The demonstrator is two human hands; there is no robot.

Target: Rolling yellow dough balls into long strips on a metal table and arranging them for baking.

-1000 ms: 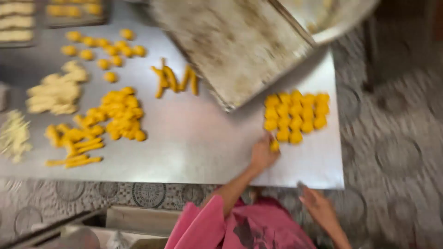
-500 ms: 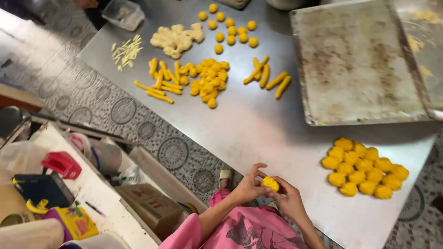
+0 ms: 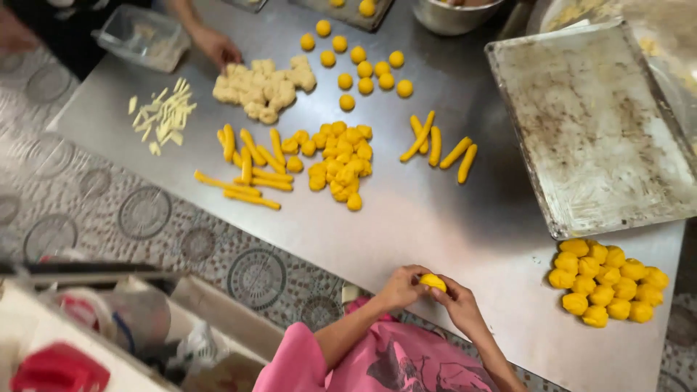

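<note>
Pinching yellow dough piece (image 3: pixel 433 282) two-handed

Packaging, one item: clear rectangular plastic container (image 3: pixel 143 35), lidless, pale contents, at the far left table corner, well apart from the left hand (image 3: pixel 401 287). Another person's hand (image 3: pixel 218 48) rests just beside it. Labels, signs, screens: none.

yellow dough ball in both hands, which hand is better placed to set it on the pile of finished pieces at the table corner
Right, probably. The right hand lies on the side of the yellow dough ball nearer the pile of finished pieces. The left hand would have to cross over it.
</note>
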